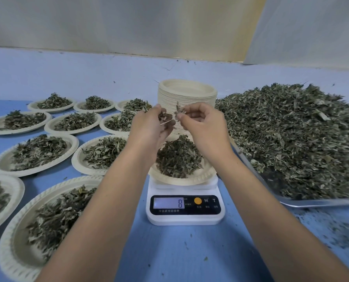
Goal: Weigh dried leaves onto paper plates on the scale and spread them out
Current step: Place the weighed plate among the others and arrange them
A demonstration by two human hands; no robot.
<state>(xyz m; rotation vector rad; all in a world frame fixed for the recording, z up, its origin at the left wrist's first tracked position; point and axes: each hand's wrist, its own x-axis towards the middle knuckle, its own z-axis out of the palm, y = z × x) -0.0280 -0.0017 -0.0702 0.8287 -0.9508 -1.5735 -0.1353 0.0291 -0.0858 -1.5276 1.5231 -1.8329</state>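
Forearms reach from the near edge over the scale (184,210), which reads 8; the left hand (149,127) cups a loose clump and the right hand (202,123) pinches a sprig above the paper plate (190,179). Likely faults: fragments falling past the rim onto the table (169,251); overshooting the weight. The dried leaves (177,157) are heaped at the plate's centre; dark green, crumpled, unspread.

Scale (184,210) at the tabletop's (179,251) middle, bearing a plate (190,181) of leaves (178,157); plate stack (187,94) behind it; tray (316,202) heaped with leaves toward the right edge; filled plates (4,161) in rows toward the left.
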